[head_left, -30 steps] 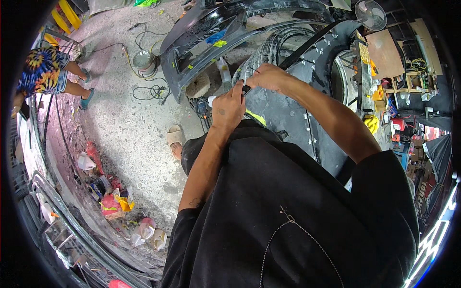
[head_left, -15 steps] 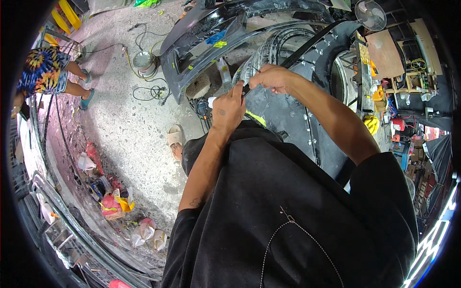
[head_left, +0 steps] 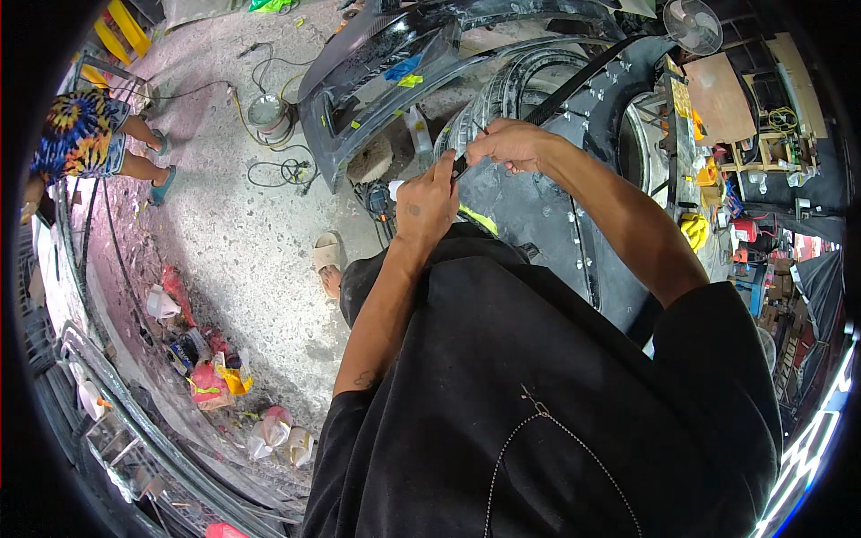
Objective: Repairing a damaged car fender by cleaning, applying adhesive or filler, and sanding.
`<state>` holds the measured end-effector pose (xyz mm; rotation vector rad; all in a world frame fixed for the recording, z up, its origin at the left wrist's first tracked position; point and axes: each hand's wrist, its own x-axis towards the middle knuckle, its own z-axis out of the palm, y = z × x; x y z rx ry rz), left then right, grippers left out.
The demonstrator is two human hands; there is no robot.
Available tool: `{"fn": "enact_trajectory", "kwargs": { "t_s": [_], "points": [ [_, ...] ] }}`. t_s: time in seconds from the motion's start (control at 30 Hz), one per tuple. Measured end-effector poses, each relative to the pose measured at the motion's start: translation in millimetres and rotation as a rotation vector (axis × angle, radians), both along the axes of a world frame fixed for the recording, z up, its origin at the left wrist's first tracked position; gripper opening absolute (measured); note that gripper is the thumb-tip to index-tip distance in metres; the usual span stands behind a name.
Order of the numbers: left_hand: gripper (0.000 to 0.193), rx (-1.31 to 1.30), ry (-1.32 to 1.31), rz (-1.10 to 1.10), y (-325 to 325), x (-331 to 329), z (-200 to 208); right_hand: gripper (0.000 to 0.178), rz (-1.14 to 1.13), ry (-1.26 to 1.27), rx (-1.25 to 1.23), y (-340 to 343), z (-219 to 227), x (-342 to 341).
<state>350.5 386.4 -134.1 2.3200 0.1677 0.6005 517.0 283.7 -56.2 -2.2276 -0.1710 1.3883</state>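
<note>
My left hand (head_left: 425, 204) is closed around a short black piece (head_left: 459, 168) that shows between my two hands. A small white piece (head_left: 395, 189) shows at that hand's left side; whether it belongs to the black piece I cannot tell. Just up and right, my right hand (head_left: 509, 145) has its fingers bent in a pinch at the black piece. A long black strip (head_left: 583, 85) runs from behind the right hand toward the upper right, in line with the black piece; my fingers hide whether they join. Beneath the hands is a dusty black panel (head_left: 529, 211).
Large black moulded car-body parts (head_left: 377, 81) lie ahead. A fan (head_left: 692, 27) and a cluttered bench (head_left: 708, 170) are at the right. A bucket (head_left: 267, 115) with cables stands on the floor. Another person (head_left: 81, 134) is at the far left, above scattered rubbish (head_left: 211, 381).
Both hands keep nearly the same place and grip. The person at the left has shifted very slightly.
</note>
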Motion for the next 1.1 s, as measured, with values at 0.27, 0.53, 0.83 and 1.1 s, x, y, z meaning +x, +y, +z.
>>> {"fn": "enact_trajectory", "kwargs": {
  "t_s": [0.27, 0.53, 0.83, 1.1],
  "points": [
    [0.047, 0.011, -0.036, 0.005, 0, -1, -3, 0.024, -0.002, -0.135, 0.082, 1, 0, -15],
    [0.047, 0.003, -0.054, 0.013, 1, 0, -7, 0.026, 0.43, -0.334, -0.095, 2, 29, -18],
    [0.035, 0.122, -0.15, -0.011, 0, 4, -1, 0.027, 0.178, -0.465, 0.4, -90, -54, -39],
    [0.036, 0.017, 0.114, 0.015, 1, 4, -5, 0.021, -0.133, -0.892, 0.815, -48, -101, -90]
  ]
}}
